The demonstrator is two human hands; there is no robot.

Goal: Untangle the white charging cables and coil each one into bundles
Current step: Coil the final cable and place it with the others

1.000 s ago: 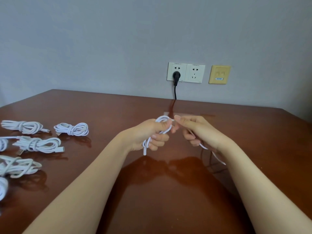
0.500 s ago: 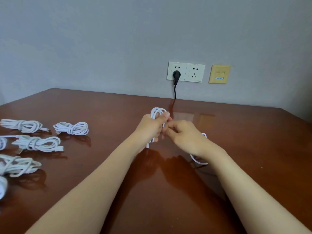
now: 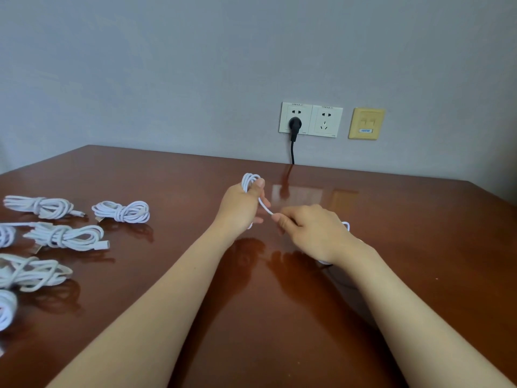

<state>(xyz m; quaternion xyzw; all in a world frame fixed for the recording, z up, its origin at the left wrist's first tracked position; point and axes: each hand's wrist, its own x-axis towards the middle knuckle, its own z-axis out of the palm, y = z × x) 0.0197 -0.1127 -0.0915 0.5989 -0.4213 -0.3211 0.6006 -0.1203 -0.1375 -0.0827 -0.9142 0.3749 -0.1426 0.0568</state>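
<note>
At the left side of the brown tabletop (image 3: pixel 419 247) lie the finished bundles (image 3: pixel 121 211) of white cable. I can count six of them, each wrapped around its own middle, and the ones at the far left are cut by the edge of the view. They lie near each other but apart.

In the middle, above the tabletop, the left hand (image 3: pixel 240 204) holds the cable (image 3: pixel 249 179) that is in work. Its grip is closed around several loops, the thumb presses on them, and the top of the loops stands out above the fist. From this hand one strand goes down and to the right, to the right hand (image 3: pixel 310 228). The grip of this hand pinches the strand between the thumb and the bent fingers. More of the same cable shows just beside the right wrist, near the tabletop.

On the grey wall behind there is a white double socket (image 3: pixel 324 121) with a black plug (image 3: pixel 295 125) in its left half. The small print on the socket is too small to read. To the right of it is a yellow plate (image 3: pixel 366 119) with a blue label (image 3: pixel 365 130), and I cannot read its writing.
</note>
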